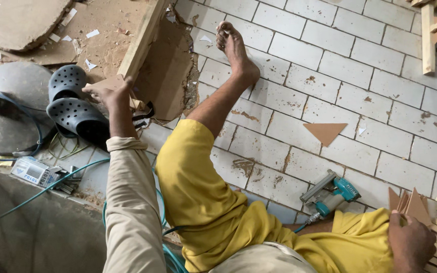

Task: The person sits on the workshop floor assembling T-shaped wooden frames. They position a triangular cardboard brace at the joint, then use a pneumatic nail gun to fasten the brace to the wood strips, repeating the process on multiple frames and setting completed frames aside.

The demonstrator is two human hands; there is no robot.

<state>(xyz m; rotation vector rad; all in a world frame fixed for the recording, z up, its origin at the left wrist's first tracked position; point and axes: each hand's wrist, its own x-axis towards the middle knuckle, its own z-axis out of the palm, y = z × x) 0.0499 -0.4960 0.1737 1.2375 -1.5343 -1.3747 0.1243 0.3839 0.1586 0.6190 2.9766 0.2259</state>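
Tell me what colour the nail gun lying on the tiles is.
Teal and grey nail gun, clearest in the head view.

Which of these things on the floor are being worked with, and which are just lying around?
In hand:
left hand on a small board piece by the wood strip
right hand holding triangles

Lying about:
nail gun
lone triangle
clogs
small box
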